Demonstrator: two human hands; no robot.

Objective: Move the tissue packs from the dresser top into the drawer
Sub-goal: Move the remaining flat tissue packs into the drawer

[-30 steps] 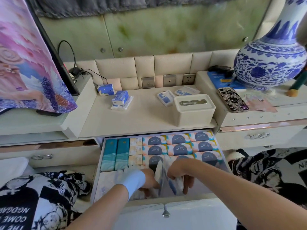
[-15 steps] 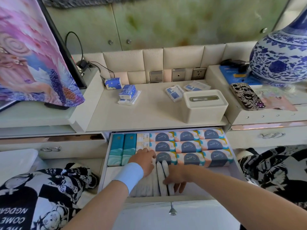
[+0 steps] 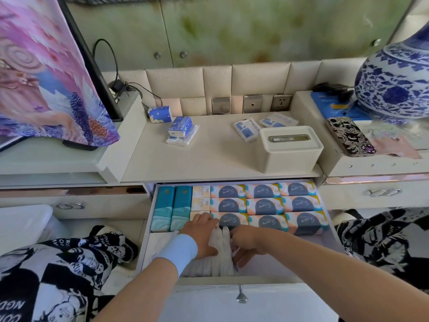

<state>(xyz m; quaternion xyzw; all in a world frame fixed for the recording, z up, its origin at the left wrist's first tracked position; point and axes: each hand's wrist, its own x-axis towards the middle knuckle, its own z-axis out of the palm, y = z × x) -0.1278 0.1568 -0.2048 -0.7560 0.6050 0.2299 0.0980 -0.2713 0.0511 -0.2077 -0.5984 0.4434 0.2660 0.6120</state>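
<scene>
While both hands press white packs [image 3: 221, 249] standing on edge, long axes front-to-back, fingers [image 3: 241, 257] lie flat; grip unclear.

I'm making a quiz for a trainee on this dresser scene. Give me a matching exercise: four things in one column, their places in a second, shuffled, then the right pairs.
Things
1. teal tissue packs
2. tissue box
3. phone in patterned case
4. porcelain vase

Places
A. right raised shelf, near its front edge
B. left end of the open drawer
C. dresser top, right side
D. right raised shelf, at the back

Pairs: 1-B, 2-C, 3-A, 4-D
</scene>
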